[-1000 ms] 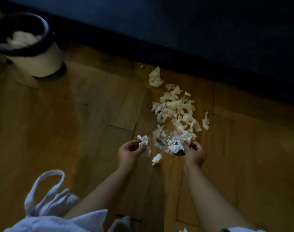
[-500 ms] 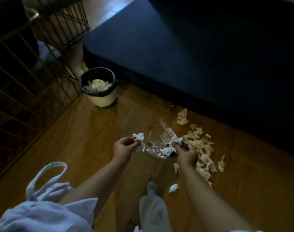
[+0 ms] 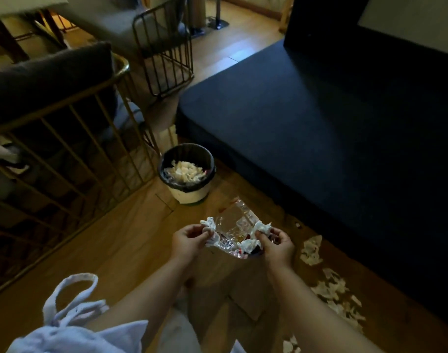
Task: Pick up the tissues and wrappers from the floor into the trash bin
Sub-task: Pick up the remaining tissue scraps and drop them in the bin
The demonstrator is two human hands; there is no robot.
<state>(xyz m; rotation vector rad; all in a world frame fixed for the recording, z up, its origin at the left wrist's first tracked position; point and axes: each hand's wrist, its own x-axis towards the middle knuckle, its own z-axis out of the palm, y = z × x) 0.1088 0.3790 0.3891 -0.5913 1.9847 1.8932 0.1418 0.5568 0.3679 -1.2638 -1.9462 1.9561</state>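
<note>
The step in hand looks like the carry to the trash bin [image 3: 189, 195]: the left hand [image 3: 188, 242] pinches a crumpled tissue [image 3: 209, 226], while the right hand [image 3: 277, 247] grips more tissue together with a clear wrapper [image 3: 236, 224] that spans between both hands. The bin stands near, at about eleven o'clock from the hands, so the next move calls for reaching over its rim and letting go. Torn scraps [image 3: 329, 289] lie on the floor at four o'clock from the right hand.

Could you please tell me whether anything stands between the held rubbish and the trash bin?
Nothing visible does. Left hand and right hand hold tissues and a clear wrapper near the trash bin; only bare floor lies between, and its mouth is open.
</note>
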